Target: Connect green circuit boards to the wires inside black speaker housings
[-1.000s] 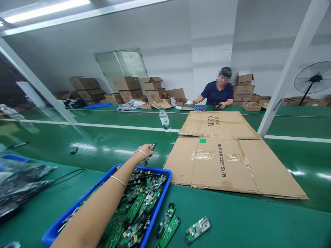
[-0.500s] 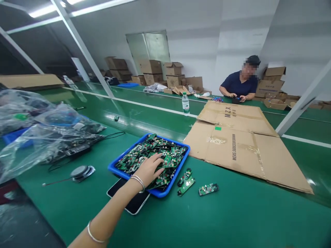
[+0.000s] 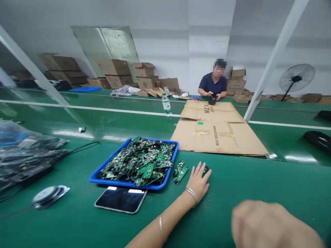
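Observation:
My left hand (image 3: 198, 182) reaches over the green table with its fingers stretched out and apart. It covers most of a small circuit board (image 3: 206, 170), whose end shows between the fingers. Just left of the hand, a pair of loose circuit boards (image 3: 181, 174) lie side by side. Further left, a blue tray (image 3: 91, 179) is heaped with many green circuit boards (image 3: 144, 162). My right hand (image 3: 274, 225) is close to the camera at the lower right, smeared by motion, its fingers hidden.
A phone (image 3: 121, 199) lies in front of the tray, with a round speaker (image 3: 45, 194) to its left. Plastic-wrapped parts (image 3: 28, 155) fill the left side. Flattened cardboard (image 3: 232, 137) and a water bottle (image 3: 167, 105) are farther back. Across the table sits a person (image 3: 212, 84) handling a dark object.
My left hand has left the boards in the tray and moved right to the loose board. My right hand has come into view. The camera has turned right.

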A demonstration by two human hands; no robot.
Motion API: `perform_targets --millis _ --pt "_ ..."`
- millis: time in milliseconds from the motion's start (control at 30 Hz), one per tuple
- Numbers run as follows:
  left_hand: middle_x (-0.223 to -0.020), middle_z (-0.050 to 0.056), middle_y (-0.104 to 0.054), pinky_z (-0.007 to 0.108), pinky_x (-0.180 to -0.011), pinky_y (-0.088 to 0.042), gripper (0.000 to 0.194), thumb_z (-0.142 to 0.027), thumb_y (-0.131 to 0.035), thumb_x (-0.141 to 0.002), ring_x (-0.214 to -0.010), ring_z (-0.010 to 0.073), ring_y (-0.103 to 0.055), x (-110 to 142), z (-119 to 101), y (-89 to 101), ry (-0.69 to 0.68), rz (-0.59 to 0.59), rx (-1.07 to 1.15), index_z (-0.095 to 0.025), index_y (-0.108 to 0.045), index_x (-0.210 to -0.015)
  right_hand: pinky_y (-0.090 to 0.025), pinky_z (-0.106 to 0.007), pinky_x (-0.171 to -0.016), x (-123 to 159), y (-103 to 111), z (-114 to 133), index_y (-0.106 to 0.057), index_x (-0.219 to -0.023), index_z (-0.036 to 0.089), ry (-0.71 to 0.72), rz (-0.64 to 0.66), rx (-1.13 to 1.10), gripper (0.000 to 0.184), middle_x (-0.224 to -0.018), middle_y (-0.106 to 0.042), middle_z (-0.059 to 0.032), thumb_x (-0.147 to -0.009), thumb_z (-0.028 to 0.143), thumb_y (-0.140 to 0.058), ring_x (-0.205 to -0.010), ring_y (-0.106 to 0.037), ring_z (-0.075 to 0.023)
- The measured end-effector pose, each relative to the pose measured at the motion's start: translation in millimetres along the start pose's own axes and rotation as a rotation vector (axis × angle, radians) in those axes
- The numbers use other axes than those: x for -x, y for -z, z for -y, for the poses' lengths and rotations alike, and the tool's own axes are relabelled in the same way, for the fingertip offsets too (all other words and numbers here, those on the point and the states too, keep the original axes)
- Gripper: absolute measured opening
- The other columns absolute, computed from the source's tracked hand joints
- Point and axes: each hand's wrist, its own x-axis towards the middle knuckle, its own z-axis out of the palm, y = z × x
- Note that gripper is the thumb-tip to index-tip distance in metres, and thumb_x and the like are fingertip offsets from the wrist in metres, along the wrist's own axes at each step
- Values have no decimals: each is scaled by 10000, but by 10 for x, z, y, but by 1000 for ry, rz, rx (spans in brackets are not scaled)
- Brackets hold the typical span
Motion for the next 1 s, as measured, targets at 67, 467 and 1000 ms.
perform_targets --millis 67,467,1000 --pt "-1437 141 -325 584 -1074 -206 514 -204 -532 -796 -1346 364 -205 -177 -21 -117 78 15 37 -243 -454 -1302 -484 -299 -639 -238 32 18 -630 -740 276 129 104 93 242 -676 -600 -12 -793 501 -558 -649 -574 -158" --pt "-1161 111 -596 418 -986 -413 330 -154 -404 -845 -1096 221 -538 -256 407 -151 138 -281 415 -146 -530 -1150 -489 -309 -565 -705 846 -1966 -488 -839 166 -203 -683 314 482 -787 -567 -77 -750 633 -412 -653 -563 -186" --pt "-1059 85 -632 482 -885 -400 342 -122 -492 -712 -991 293 -525 -244 273 -34 108 -196 493 -177 -629 -1021 -445 -314 -692 -620 771 -2027 -556 -857 185 -185 -528 653 272 -818 -562 -54 -856 403 -393 -731 -528 -189"
